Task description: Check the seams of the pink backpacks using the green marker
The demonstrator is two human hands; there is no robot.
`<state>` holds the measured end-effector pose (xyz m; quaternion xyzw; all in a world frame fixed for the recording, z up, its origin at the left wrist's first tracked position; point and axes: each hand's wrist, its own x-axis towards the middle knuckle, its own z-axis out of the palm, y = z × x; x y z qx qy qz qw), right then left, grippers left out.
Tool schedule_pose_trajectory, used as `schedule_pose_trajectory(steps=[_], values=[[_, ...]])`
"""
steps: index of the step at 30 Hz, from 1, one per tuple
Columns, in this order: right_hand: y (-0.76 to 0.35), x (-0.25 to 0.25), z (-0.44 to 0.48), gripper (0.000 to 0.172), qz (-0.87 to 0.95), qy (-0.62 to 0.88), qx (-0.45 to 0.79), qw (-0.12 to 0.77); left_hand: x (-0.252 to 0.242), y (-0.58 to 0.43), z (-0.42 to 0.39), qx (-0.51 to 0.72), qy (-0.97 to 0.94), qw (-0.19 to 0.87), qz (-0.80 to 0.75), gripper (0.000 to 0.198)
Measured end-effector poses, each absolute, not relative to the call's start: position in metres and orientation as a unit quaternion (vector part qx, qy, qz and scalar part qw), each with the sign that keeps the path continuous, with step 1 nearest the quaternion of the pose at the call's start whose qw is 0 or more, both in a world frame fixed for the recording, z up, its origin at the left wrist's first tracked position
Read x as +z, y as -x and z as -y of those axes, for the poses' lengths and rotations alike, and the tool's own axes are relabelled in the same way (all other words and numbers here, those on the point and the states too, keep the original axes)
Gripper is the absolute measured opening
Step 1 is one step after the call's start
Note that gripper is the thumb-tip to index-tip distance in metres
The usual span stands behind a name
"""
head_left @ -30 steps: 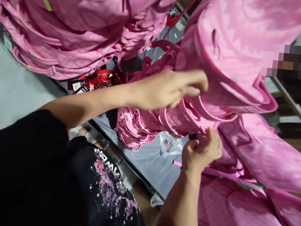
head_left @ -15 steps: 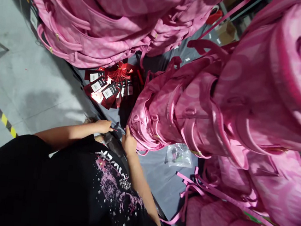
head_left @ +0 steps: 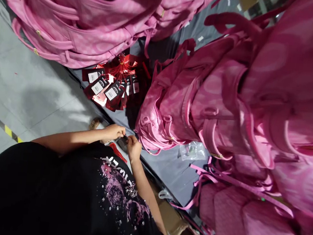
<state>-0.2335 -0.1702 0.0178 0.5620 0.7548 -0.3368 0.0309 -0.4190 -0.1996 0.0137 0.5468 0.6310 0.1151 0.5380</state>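
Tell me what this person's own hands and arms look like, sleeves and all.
Both the left hand and right hand are ungloved, with bare forearms. The black top has short sleeves; its front carries white lettering, a pinkish-purple print and shiny studs.

Dark held item (head_left: 125, 137) too small to tell; bags (head_left: 104, 27) cut off.

Small dark piece (head_left: 125, 137), pinched, glossy red strip (head_left: 118, 152) slanting just below

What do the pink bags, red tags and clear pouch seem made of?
Pink bags: probably fabric, low sheen, judging by soft folds. Red tags: perhaps foil-coated card, given shiny glints. Clear pouch: likely plastic film, glossy, see-through and crinkled.
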Motion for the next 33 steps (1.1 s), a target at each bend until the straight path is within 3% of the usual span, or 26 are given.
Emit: schedule_pose_trajectory(steps=[5,10,15,23,30,33], values=[[0.239,0.008,0.158,0.048,-0.731,-0.613,-0.297,0.039,0.004,0.444,0.182,0.101,-0.507,0.497,-0.697,0.03],[0.243,0.005,0.151,0.037,-0.72,-0.635,-0.279,0.018,-0.005,0.445,0.153,0.114,-0.502,0.522,-0.68,0.031],[0.244,0.006,0.165,0.042,-0.687,-0.674,-0.27,-0.016,-0.016,0.423,0.131,0.113,-0.498,0.555,-0.657,0.031],[0.251,0.001,0.162,0.028,-0.599,-0.762,-0.249,0.002,-0.027,0.397,0.112,0.057,-0.513,0.619,-0.592,0.033],[0.245,0.002,0.153,0.014,-0.532,-0.781,-0.327,0.038,-0.029,0.396,0.103,0.011,-0.565,0.634,-0.529,0.033],[0.234,0.003,0.144,0.019,-0.488,-0.767,-0.414,0.038,-0.024,0.414,0.11,0.016,-0.606,0.62,-0.499,0.032]])
